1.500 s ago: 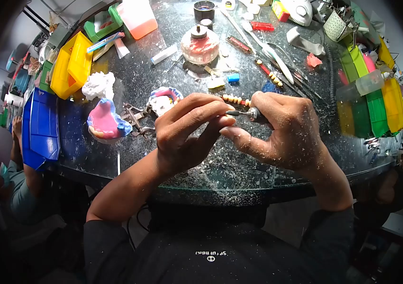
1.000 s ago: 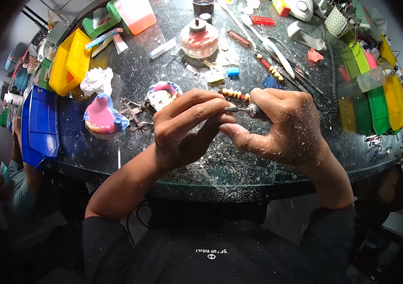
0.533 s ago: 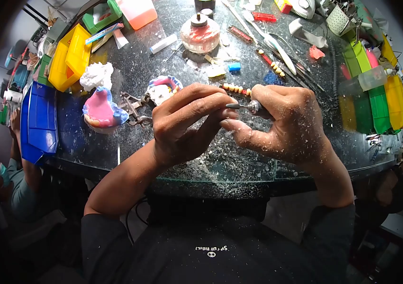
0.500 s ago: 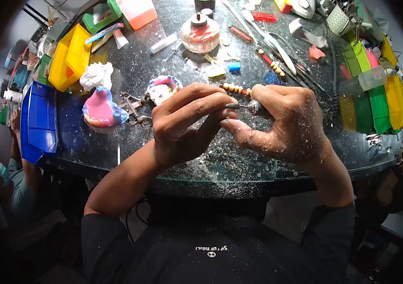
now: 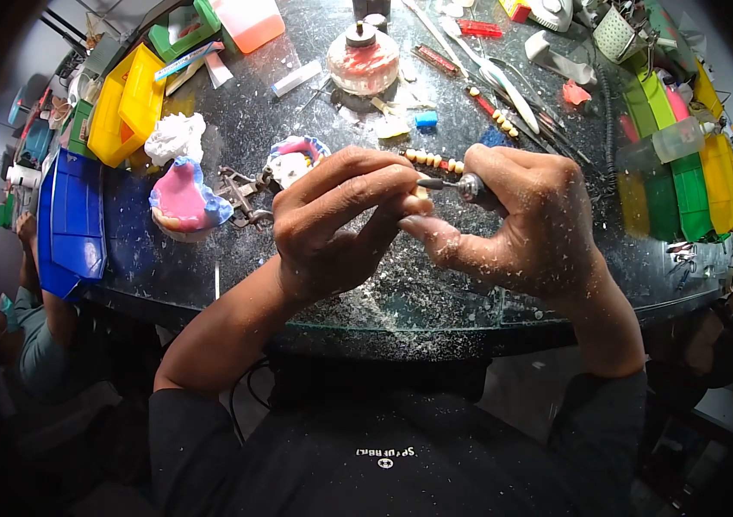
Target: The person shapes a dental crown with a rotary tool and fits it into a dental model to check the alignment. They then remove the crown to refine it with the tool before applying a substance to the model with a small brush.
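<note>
My left hand [image 5: 336,220] pinches a small cream-coloured artificial tooth [image 5: 421,191], mostly covered by the fingertips. In my right hand [image 5: 534,220] is a rotary handpiece [image 5: 470,186]; its grey bur [image 5: 438,183] points left and reaches the tooth. My right thumb lies just under the left fingertips. White dust clings to the right hand. Behind the hands lies a strip of artificial teeth [image 5: 431,160]. Left of them a metal articulator [image 5: 246,194] joins a dental model with pink wax [image 5: 184,200] and a second model [image 5: 293,161], partly hidden by my left hand.
A glass spirit lamp [image 5: 363,69] stands at the back. Yellow [image 5: 127,108] and blue bins [image 5: 71,220] line the left, green bins [image 5: 689,198] the right. Wax tools [image 5: 513,95] lie back right. Grinding dust [image 5: 409,306] covers the front edge. A co-worker's arm [image 5: 52,302] shows far left.
The handpiece has tilted slightly and its bur sits a little lower. More of the tooth shows between my left fingertips. Both hands otherwise keep their places.
</note>
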A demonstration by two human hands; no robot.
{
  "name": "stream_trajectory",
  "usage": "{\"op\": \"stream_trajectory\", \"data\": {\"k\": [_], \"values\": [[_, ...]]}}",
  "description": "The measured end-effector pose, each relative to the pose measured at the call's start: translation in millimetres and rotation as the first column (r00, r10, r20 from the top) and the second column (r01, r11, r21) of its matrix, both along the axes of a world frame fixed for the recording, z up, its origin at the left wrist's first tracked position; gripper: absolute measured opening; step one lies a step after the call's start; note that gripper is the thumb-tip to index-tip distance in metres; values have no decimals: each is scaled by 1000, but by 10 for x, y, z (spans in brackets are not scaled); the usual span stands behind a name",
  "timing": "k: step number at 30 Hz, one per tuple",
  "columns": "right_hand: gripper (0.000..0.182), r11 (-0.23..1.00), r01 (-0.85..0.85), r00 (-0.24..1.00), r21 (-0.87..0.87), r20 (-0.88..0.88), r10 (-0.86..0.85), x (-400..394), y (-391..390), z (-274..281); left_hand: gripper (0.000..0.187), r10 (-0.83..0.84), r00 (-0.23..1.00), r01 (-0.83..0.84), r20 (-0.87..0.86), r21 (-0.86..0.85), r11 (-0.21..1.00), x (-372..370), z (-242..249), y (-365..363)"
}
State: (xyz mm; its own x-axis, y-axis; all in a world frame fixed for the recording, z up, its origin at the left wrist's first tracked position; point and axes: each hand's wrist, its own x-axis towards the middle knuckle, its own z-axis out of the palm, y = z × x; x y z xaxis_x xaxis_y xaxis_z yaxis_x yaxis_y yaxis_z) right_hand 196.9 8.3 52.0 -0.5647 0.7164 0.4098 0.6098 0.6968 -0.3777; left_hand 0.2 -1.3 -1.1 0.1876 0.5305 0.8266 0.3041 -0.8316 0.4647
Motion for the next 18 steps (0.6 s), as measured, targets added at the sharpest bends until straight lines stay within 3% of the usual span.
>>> {"op": "stream_trajectory", "data": {"k": [18], "values": [[45,1000,-27,999,-11,-35,27,-21,-15,-20,24,-9,1000,9,29,-7,1000,17,21,-22]]}}
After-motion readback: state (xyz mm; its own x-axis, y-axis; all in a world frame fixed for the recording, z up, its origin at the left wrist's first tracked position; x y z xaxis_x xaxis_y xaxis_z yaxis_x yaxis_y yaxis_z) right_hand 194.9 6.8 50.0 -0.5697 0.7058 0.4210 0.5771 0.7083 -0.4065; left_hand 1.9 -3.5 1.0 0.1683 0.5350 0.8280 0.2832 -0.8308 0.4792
